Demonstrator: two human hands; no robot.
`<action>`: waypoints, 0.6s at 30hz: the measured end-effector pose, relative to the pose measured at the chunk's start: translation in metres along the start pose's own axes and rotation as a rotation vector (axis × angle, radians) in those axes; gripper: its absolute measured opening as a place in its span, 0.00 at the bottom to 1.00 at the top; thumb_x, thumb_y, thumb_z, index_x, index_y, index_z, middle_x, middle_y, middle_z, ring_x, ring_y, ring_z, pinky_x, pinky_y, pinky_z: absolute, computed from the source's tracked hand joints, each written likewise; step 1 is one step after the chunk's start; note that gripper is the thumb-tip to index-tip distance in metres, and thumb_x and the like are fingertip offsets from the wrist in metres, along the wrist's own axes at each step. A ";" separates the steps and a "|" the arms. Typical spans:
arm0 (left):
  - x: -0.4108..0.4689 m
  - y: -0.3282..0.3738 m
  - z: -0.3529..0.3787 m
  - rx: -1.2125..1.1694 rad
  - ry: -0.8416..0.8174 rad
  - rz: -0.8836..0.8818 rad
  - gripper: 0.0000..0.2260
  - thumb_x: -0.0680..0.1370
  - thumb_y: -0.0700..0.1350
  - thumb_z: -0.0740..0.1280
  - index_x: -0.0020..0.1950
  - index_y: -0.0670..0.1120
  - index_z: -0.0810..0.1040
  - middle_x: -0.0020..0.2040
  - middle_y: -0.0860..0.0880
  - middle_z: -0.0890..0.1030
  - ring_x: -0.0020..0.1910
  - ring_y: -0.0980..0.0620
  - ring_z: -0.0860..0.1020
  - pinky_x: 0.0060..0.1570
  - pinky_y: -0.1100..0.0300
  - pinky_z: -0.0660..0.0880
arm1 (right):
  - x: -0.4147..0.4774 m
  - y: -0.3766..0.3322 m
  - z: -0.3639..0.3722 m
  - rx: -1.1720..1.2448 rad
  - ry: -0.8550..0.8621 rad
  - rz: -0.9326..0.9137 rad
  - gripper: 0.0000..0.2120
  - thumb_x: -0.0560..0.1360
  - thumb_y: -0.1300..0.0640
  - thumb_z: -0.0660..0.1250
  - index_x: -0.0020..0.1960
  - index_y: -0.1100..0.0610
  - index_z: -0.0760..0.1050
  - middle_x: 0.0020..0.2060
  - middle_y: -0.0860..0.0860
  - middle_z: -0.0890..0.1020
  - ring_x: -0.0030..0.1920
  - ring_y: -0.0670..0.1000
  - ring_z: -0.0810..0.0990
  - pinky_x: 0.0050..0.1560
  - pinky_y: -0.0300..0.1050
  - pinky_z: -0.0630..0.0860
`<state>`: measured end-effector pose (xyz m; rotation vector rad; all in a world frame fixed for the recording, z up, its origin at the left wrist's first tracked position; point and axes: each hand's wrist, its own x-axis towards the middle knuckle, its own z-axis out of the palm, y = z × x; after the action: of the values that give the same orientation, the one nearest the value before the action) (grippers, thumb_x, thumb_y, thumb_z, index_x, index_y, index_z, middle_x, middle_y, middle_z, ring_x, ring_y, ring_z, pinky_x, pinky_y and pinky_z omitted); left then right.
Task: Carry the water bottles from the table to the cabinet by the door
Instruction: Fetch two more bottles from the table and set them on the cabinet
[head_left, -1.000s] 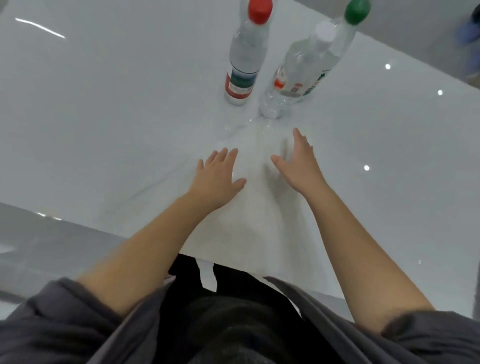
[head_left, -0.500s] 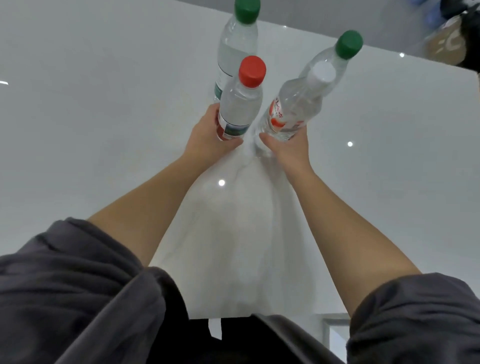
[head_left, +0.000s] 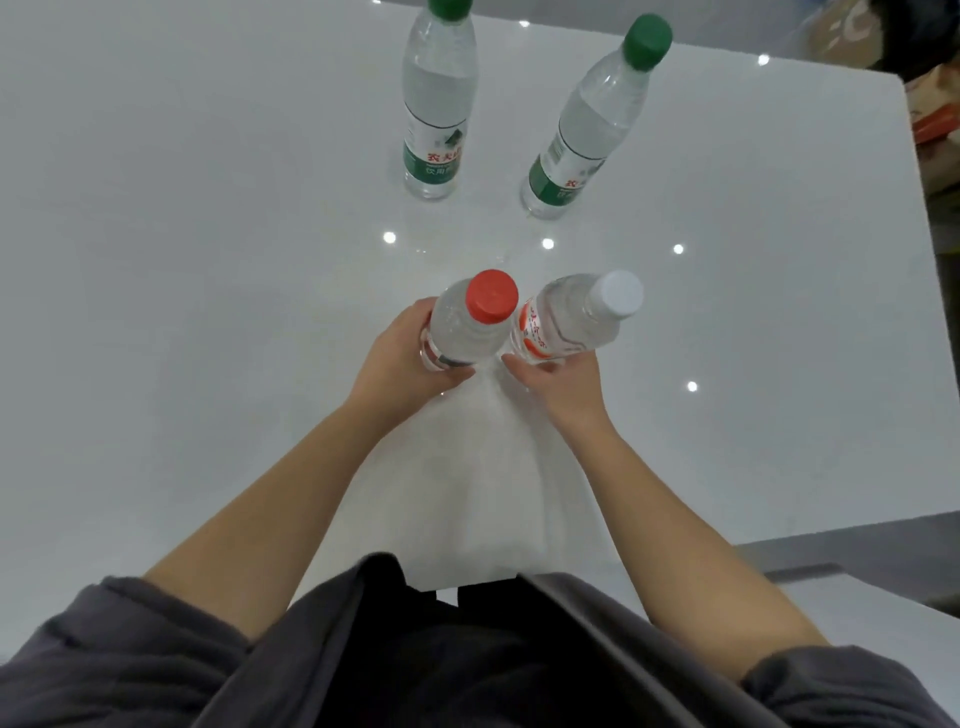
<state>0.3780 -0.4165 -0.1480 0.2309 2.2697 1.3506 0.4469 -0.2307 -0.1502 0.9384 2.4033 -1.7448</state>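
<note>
My left hand (head_left: 402, 361) grips the lower body of a clear water bottle with a red cap (head_left: 467, 325). Beside it, my right hand (head_left: 558, 387) grips the base of a clear bottle with a white cap and red label (head_left: 571, 319), tilted to the right. Both held bottles are over the glossy white table (head_left: 208, 312), close together. Farther back, two green-capped bottles stand on the table: one at the left (head_left: 436, 104) and one at the right (head_left: 587, 124). No cabinet or door is in view.
The table's right edge runs down past a cluttered area with orange and brown items (head_left: 930, 119) at the upper right. A grey floor strip (head_left: 857, 540) shows past the table's near right corner. Ceiling lights reflect as bright dots on the tabletop.
Both hands reached forward from resting open on the table, took hold of the red-capped and white-capped bottles, and pulled them toward me, away from the two green-capped bottles.
</note>
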 end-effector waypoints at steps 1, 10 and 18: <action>-0.003 0.000 0.001 -0.007 -0.009 0.003 0.29 0.67 0.47 0.78 0.65 0.52 0.71 0.57 0.57 0.78 0.54 0.56 0.76 0.55 0.60 0.74 | -0.003 0.003 0.000 -0.007 -0.019 0.002 0.22 0.66 0.59 0.79 0.58 0.59 0.79 0.51 0.51 0.85 0.52 0.48 0.84 0.57 0.49 0.80; -0.004 0.002 0.009 0.087 -0.049 -0.039 0.25 0.68 0.48 0.78 0.62 0.48 0.74 0.49 0.57 0.78 0.49 0.55 0.77 0.46 0.66 0.71 | -0.015 0.011 0.001 0.008 0.006 0.031 0.33 0.64 0.52 0.80 0.66 0.51 0.71 0.57 0.43 0.81 0.57 0.42 0.80 0.59 0.43 0.78; -0.065 0.005 0.055 0.155 -0.269 0.019 0.23 0.68 0.46 0.77 0.61 0.49 0.76 0.45 0.66 0.77 0.44 0.70 0.76 0.38 0.78 0.68 | -0.110 0.065 -0.030 0.057 0.113 0.153 0.33 0.61 0.43 0.77 0.63 0.53 0.76 0.55 0.45 0.83 0.56 0.43 0.81 0.57 0.44 0.79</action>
<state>0.4603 -0.3959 -0.1441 0.4593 2.1483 1.0802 0.5782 -0.2413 -0.1552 1.2242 2.2861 -1.7588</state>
